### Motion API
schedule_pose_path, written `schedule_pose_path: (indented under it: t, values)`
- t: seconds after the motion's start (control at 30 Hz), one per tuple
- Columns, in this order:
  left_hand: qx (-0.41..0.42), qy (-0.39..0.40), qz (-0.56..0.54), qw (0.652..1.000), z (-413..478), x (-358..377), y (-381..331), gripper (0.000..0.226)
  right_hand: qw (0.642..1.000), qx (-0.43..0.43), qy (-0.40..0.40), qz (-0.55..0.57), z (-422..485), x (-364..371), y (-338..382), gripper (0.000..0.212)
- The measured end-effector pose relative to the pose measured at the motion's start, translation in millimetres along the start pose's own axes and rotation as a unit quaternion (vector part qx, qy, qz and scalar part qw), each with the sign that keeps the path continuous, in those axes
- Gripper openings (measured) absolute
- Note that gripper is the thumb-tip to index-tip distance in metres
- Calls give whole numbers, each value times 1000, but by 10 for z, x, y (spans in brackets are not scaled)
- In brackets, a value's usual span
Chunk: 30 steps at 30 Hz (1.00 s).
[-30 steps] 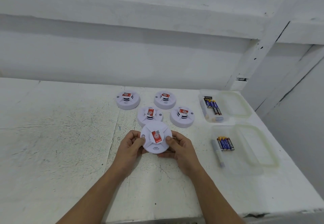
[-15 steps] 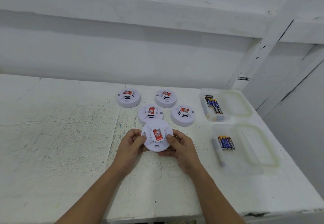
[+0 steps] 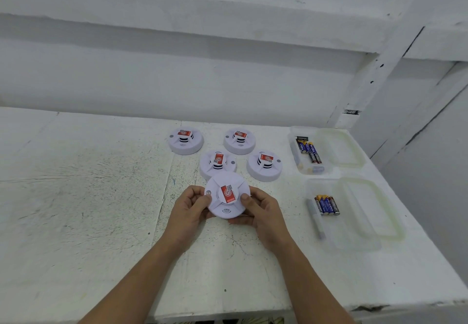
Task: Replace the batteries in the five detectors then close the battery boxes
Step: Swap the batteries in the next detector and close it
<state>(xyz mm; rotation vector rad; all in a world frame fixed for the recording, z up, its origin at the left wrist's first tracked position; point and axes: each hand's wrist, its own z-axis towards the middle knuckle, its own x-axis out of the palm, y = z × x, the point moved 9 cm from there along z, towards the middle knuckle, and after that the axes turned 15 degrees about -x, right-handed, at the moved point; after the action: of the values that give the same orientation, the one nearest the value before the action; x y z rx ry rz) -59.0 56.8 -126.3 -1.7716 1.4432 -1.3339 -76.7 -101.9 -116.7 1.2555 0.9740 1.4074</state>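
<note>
Both hands hold a round white detector [image 3: 227, 205] with a red label above the white table [image 3: 101, 197]. My left hand [image 3: 189, 205] grips its left rim, thumb on top. My right hand [image 3: 262, 209] grips the right rim, thumb on the face. Several more white detectors with red labels lie behind it: one at the far left [image 3: 185, 140], one at the far middle [image 3: 239, 140], one just behind the held one [image 3: 217, 162] and one to the right [image 3: 264, 165]. Batteries [image 3: 309, 151] lie in a far clear box, more batteries [image 3: 327, 205] in the near clear box.
The far clear box [image 3: 326, 151] and the near clear box [image 3: 354, 212] stand open near the table's right edge. A grey pen-like stick [image 3: 315, 218] lies in the near box. A white wall rises behind the table.
The held detector has turned slightly in my hands, its red label tilting. The camera view has shifted a little; both hands keep their grip.
</note>
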Motion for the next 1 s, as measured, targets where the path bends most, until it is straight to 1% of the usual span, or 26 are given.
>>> schedule_pose_path:
  t: [1.0]
  values:
    - [10, 2, -3, 1000, -8, 26, -12, 7, 1000, 1, -1, 2, -2, 5, 9, 34]
